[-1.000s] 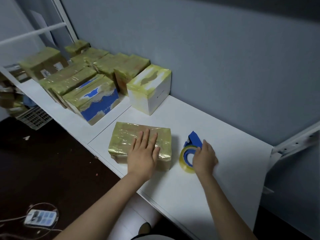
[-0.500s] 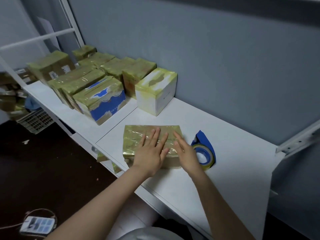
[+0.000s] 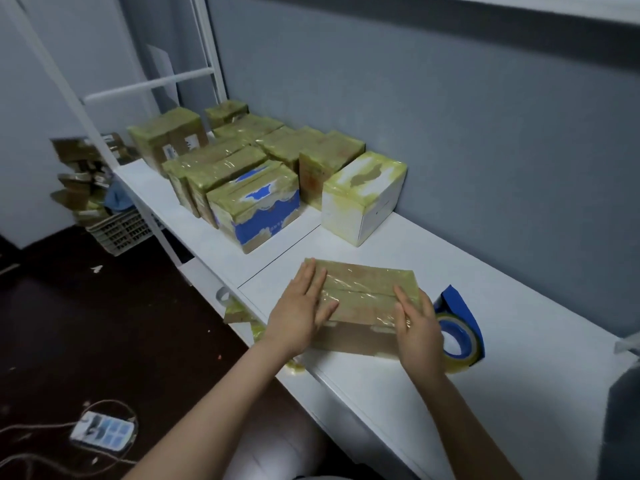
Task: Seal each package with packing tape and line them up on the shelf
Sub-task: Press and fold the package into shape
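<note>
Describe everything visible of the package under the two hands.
The package is a flat brown cardboard box, wrapped in glossy yellowish tape that wrinkles on top. It lies flat near the front edge of the white shelf, apart from the lined-up boxes. The left hand rests on its left end with straight fingers, the right hand on its right end. A blue tape dispenser sits just right of it.

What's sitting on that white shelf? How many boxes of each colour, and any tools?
Brown taped boxes: 8
Blue-printed taped box: 1
White taped box: 1
Blue tape dispenser: 1
Total: 11
</note>
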